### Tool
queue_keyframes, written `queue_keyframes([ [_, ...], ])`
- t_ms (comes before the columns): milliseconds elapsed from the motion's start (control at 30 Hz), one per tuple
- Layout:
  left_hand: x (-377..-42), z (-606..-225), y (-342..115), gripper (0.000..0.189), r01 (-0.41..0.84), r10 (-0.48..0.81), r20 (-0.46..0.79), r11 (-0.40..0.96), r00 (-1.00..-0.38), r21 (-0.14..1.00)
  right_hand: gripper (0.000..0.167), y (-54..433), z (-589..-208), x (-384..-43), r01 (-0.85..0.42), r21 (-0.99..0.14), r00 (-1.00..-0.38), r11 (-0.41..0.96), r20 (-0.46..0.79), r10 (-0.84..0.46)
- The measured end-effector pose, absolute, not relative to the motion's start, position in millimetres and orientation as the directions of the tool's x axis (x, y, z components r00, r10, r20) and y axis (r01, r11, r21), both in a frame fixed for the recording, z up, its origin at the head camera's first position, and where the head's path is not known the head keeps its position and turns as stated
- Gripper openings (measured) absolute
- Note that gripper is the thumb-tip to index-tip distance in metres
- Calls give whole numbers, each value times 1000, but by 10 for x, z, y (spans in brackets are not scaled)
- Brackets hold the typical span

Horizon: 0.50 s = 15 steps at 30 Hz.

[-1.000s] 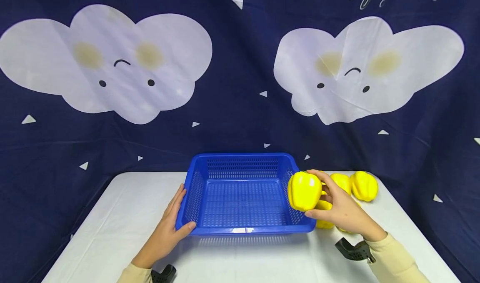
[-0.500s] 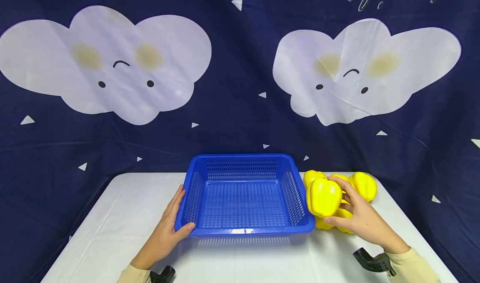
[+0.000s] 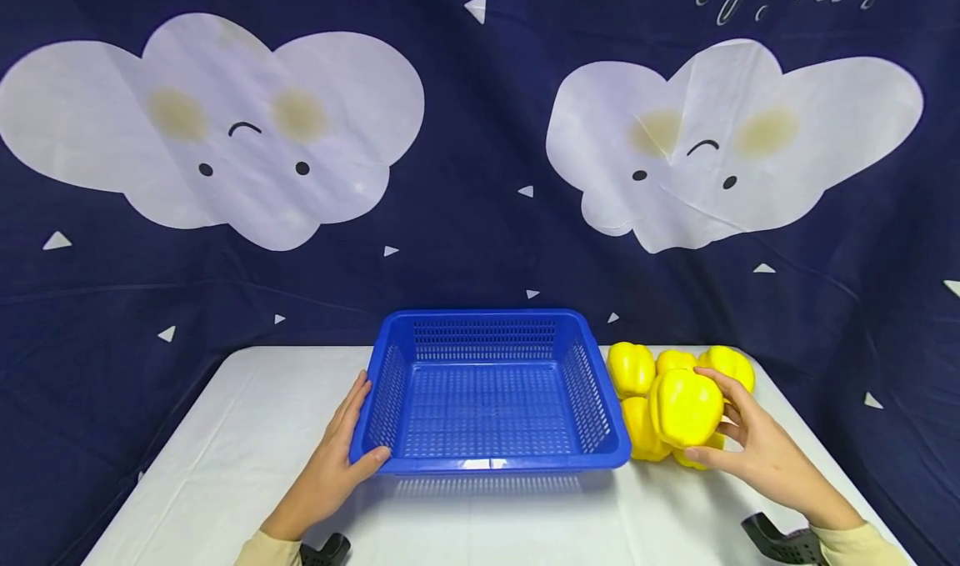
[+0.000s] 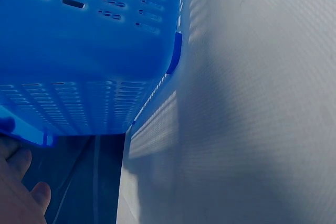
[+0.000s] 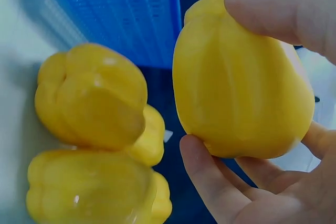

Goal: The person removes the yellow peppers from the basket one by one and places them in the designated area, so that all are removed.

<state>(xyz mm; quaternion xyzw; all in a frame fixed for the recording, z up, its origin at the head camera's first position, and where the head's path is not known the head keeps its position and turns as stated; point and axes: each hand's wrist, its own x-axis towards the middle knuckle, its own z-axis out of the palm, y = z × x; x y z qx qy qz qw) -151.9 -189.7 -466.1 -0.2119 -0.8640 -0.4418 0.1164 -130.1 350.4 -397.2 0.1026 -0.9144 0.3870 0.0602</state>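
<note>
My right hand [image 3: 765, 453] grips a yellow bell pepper [image 3: 686, 408], its thumb on one side and its fingers on the other. The held pepper is raised above several other yellow bell peppers [image 3: 632, 369] grouped on the table at the right. In the right wrist view, the held pepper [image 5: 241, 82] is apart from the nearest pepper [image 5: 100, 98]. My left hand [image 3: 330, 466] rests against the left side of a blue plastic basket [image 3: 491, 464], fingers straight along the outside and thumb at the front corner. Nothing lies inside the basket.
A white cloth covers the table [image 3: 202, 458] under the basket. Behind it hangs a dark blue curtain [image 3: 480, 174] printed with white clouds. Black straps [image 3: 780, 541] circle the wrists. The peppers stand close to the basket's right wall.
My right hand has carried the yellow bell pepper rightward, from over the basket's right rim to above the other peppers. The left hand and basket stay in place.
</note>
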Motion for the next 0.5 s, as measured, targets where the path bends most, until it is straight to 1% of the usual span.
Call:
queue_keyframes([
  [233,-1514,-4661,-1895,87,476,263,397,518,-879,710,104,3668,-4048,-1271,-207,-681,-977,702,176,-118],
  [500,-1507,-4658,-1889,87,471,256,396,520,-882,712,102,3881,-4122,-1269,-242,-677,-968,695,217,-126],
])
